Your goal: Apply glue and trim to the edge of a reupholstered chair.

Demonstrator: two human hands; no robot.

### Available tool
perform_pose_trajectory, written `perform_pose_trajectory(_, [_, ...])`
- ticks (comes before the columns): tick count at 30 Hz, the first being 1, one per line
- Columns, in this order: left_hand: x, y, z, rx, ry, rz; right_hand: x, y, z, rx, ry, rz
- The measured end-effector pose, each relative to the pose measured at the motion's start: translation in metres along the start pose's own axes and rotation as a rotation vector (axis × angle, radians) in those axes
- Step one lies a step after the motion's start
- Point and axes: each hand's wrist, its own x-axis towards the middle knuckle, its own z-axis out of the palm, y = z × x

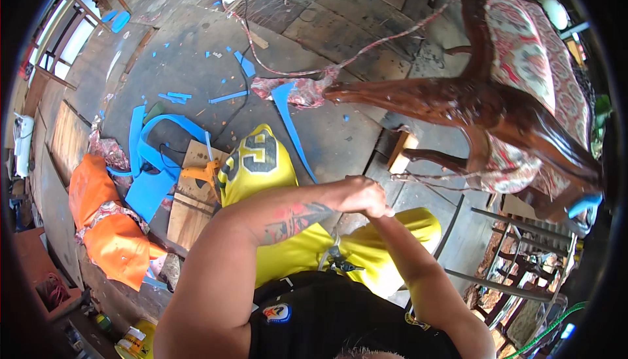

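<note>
My left hand (361,194) is closed, its fingers curled over my right hand (383,210); whether anything is between them is hidden. The right hand's fingers are mostly out of sight beneath. Both are above my yellow trousers (418,225). An orange hot-glue gun (201,172) rests on a wooden board (190,221) left of my knee. Blue foam offcuts (147,198) lie beside it, with a long strip (296,136) ahead. A carved, glossy wooden furniture frame (425,97) with floral upholstery (523,64) lies tipped over at right, near my hands.
Orange cloth (111,221) lies at left. Scraps and tangled floral strips (294,94) are on the dark floor boards (327,38). Wooden furniture (65,45) stands at back left. Metal bars (510,254) and wood pieces are at lower right, a yellow container (137,336) at lower left.
</note>
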Motion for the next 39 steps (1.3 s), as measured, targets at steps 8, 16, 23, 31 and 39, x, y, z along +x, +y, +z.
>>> perform_pose_trajectory(8, [0.014,0.086,-0.011,-0.065,-0.343,-0.122,-0.089,-0.003,-0.001,-0.037,0.157,0.001])
perform_pose_trajectory(16, [0.01,0.176,-0.02,0.351,-0.342,-0.127,-0.127,-0.007,0.032,-0.119,0.294,-0.001])
perform_pose_trajectory(23, [-0.023,0.169,-0.081,-0.079,-0.309,-0.098,-0.112,-0.021,0.014,-0.182,0.351,-0.029])
perform_pose_trajectory(31, [-0.111,0.161,-0.129,-0.795,0.095,-0.017,-0.132,-0.033,0.007,-0.233,0.431,-0.043])
perform_pose_trajectory(39, [-0.144,0.11,-0.158,-0.918,0.747,0.151,-0.145,-0.025,0.002,-0.191,0.496,-0.031])
